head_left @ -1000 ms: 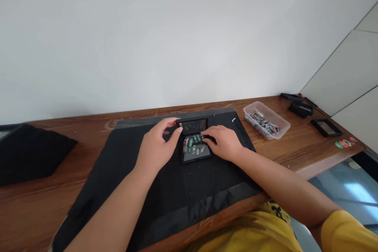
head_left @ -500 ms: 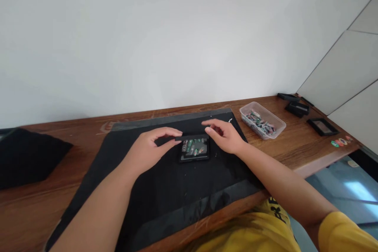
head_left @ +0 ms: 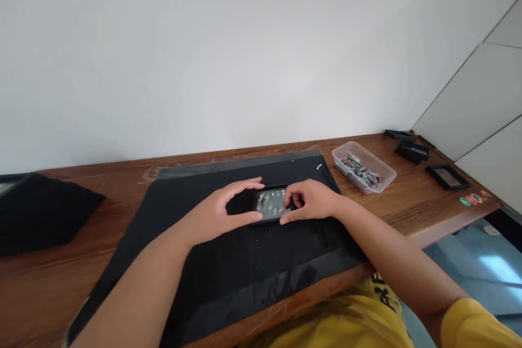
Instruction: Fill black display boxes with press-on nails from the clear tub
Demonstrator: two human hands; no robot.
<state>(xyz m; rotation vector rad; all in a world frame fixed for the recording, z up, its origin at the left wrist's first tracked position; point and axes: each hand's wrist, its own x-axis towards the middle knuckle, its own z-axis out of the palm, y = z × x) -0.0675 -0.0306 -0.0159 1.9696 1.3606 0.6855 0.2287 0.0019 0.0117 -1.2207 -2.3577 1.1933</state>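
Observation:
A small black box [head_left: 272, 204] with a clear window lies on the black mat [head_left: 244, 272]. Several small green and clear pieces, which look like press-on nails, show through its window. My left hand [head_left: 222, 209] spans the box's left end, thumb at the near corner and fingers along the far edge. At the right end, my right hand [head_left: 309, 201] grips the box with bent fingers and the thumb at the near corner, covering that end.
To the right stands a clear plastic tub [head_left: 381, 166] of small wrapped pieces. Farther right lie black boxes [head_left: 411, 151], an open black frame [head_left: 447, 176] and round stickers [head_left: 473, 197]. Dark cloth [head_left: 44, 215] lies at the left, and a white wall [head_left: 244, 65] rises behind.
The dark-edged lid that my left hand held tilted at the far side now lies down over the box. My right hand has come in from the right onto the box's right end.

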